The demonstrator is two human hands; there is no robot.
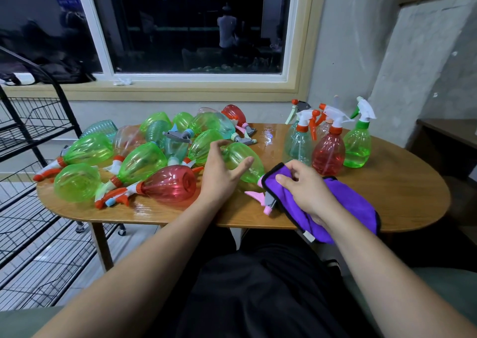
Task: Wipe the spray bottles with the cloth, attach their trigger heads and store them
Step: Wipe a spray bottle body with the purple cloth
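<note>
At the near edge of the glossy oval wooden table (pixel 400 182), the right hand (pixel 302 186) grips a soft purple microfibre cloth with black binding (pixel 346 204), which is draped against the pink trigger head (pixel 254 195) of one translucent green plastic spray bottle (pixel 251 175) lying on its side. The left hand (pixel 222 173) arches over that bottle, fingers spread. The table's left half holds a heap of lying bottles (pixel 143 162), two red and at least seven green; at its far right, three stand upright in front: a clear bottle (pixel 296 144), a red bottle (pixel 328 154), a green bottle (pixel 357 145).

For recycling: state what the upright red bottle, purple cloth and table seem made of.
Red bottle: translucent glossy plastic, probably; light passes through. Purple cloth: soft matte fabric, perhaps microfibre; folds limply. Table: glossy wood or wood-look laminate; grain and reflections show.
</note>
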